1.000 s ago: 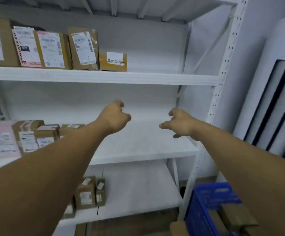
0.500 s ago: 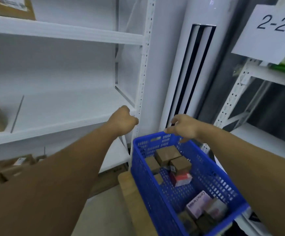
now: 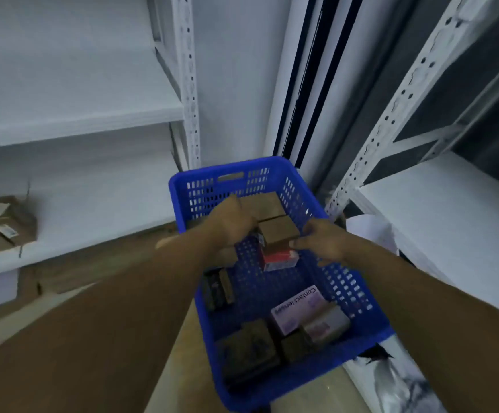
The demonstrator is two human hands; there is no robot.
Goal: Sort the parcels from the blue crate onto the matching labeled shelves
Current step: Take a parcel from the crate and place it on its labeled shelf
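Both hands are down inside the blue crate [image 3: 275, 171], closing in on one small brown cardboard box [image 3: 278, 231] from either side. The left hand [image 3: 230, 225] is curled, knuckles up, against the box's left edge; its fingertips are hidden, so a firm grip cannot be told. The right hand [image 3: 319, 239] comes in from the right with the thumb pressed to the box's lower right corner and the fingers loosely bent, neither spread wide nor fully closed.

The brown box sits on top of a red and white box [image 3: 281, 260], directly under the hands. Just beyond the left hand lies a second, larger brown box [image 3: 264, 204] against the crate's far wall.

Nearer the person than the hands, along the crate's left wall, lies one dark, narrow package [image 3: 218, 289]. Nearer still, at the crate's near end, are a pale pink box printed "Contact lenses" [image 3: 297, 307], a beige box with pink marks [image 3: 325, 324] touching it on the right, a big dark brown box [image 3: 249, 350], and a small dark box [image 3: 294, 345] between those. That makes eight parcels countable in the crate, though blur may hide more.

Left of the left arm, a white shelf [image 3: 72, 126] stands bare, and the shelf below it carries about three labeled cardboard parcels [image 3: 7, 225] at the far left. Right of the right arm is a second white rack [image 3: 438, 204], and a crumpled plastic bag [image 3: 403, 383] lies beside the crate's near corner.
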